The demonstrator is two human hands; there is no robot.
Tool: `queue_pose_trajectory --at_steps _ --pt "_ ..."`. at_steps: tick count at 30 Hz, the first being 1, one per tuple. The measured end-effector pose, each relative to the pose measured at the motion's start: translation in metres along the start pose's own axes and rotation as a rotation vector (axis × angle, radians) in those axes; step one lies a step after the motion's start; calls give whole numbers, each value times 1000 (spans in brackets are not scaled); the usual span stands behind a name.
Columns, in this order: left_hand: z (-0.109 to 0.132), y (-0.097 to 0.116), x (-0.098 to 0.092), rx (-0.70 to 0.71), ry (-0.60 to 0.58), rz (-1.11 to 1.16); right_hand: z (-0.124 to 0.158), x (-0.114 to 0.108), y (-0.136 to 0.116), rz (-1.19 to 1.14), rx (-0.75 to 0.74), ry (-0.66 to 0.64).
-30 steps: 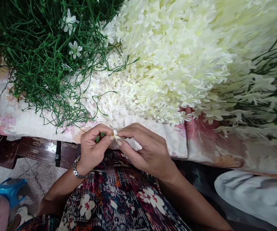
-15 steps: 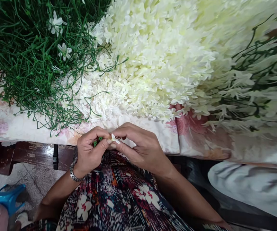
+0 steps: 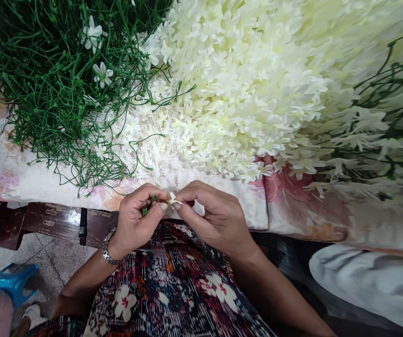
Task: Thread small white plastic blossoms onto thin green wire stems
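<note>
- Left hand (image 3: pixel 135 221): closed in a pinch on a short green stem (image 3: pixel 145 210). Only two small parts of the stem show between the curled fingers and the thumb.
- Right hand (image 3: pixel 217 216): closed, with thumb and forefinger pinching a small white flower (image 3: pixel 172 199) at its base.
- Position of the flower: at the meeting point of both sets of fingertips, above the patterned lap garment (image 3: pixel 173 290) and just in front of the table (image 3: pixel 54 223) edge. The flower touches the tip of the stem, or sits just beside it. Which of the two cannot be told.
- Change against the earlier frames: both hands stay joined in the same pinch. The flower remains between the fingertips and its petals point slightly more upward. The left thumb has stayed pressed under the forefinger.
- View shift: the whole scene sits slightly further right than half a second ago. The piles and the cloth keep their places relative to one another.
- Surroundings: a heap of white flower heads (image 3: pixel 243 79) lies on a floral cloth (image 3: pixel 29 180) covering the table. A tangle of green stems (image 3: pixel 47 79) lies to its left, and a few mounted flowers sit on top of the tangle.
- A metal bracelet (image 3: pixel 107 248) sits on the left wrist.
- A blue stool (image 3: pixel 10 281) stands on the floor at lower left.
</note>
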State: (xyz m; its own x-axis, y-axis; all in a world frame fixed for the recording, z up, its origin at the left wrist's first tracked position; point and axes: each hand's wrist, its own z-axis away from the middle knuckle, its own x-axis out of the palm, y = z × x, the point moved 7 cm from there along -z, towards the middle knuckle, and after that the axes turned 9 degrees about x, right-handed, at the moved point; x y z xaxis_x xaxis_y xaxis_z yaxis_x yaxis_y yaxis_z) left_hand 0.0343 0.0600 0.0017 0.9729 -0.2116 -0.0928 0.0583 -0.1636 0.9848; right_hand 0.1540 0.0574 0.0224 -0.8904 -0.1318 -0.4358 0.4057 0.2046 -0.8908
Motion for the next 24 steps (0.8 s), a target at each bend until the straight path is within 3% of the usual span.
queue_pose_trajectory --at_steps 6,12,19,24 --pt "0 4 -3 96 -43 -111 1 -9 3 -2 61 21" --pt "2 14 3 267 -116 -262 -3 -13 -17 76 -66 -63" --pt "3 12 11 276 -258 -499 -7 -6 -24 392 -175 -193" --pt "3 11 14 287 -298 -595 -3 -2 -19 486 -191 -243"
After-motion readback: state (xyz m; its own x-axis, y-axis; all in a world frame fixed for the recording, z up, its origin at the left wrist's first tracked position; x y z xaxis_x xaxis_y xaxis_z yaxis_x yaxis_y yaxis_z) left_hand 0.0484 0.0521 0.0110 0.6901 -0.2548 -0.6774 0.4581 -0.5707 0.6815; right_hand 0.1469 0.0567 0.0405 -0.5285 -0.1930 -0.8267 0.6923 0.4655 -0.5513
